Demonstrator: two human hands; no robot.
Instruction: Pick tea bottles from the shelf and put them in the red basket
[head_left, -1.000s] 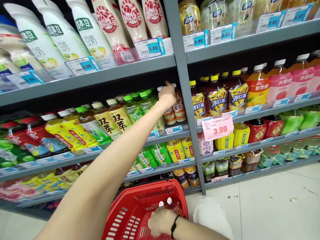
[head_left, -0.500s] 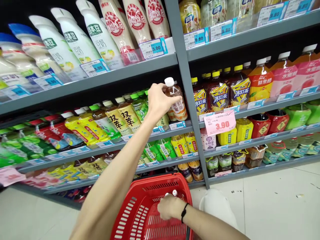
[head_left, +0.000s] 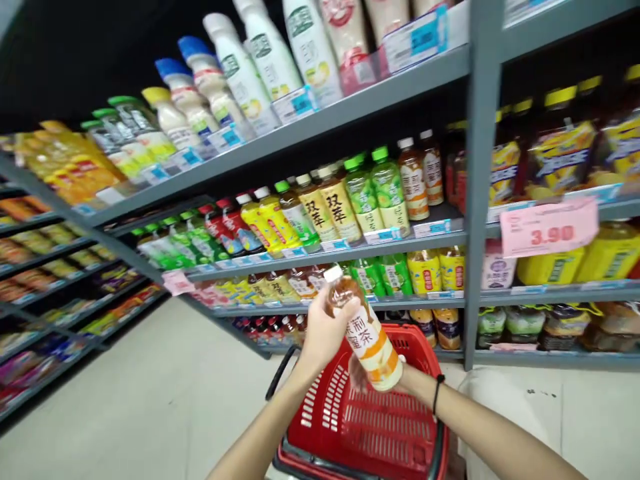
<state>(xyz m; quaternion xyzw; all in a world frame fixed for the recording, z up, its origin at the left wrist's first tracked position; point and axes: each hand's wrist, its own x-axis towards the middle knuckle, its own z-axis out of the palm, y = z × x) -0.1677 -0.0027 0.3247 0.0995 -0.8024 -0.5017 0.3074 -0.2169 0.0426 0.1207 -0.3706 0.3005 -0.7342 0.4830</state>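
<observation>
My left hand (head_left: pixel 323 333) is closed round the upper part of a bottle of amber tea (head_left: pixel 367 333) with a white cap and an orange and white label. The bottle tilts above a red shopping basket (head_left: pixel 365 427). My right hand (head_left: pixel 400 380), with a black band at the wrist, lies under the bottle's base, mostly hidden behind it. Its fingers barely show. The basket's inside looks bare where I can see it.
Grey shelves (head_left: pixel 320 133) full of drink bottles run across the view, with a grey upright post (head_left: pixel 480 200) at the right. A pink 3.90 price card (head_left: pixel 547 227) hangs on a shelf edge. Pale tiled floor (head_left: pixel 150 400) stretches left along the aisle.
My left hand has pulled the tea bottle off the middle shelf and brought it down over the basket. My right hand has come up to the bottle's base. The view has swung left.
</observation>
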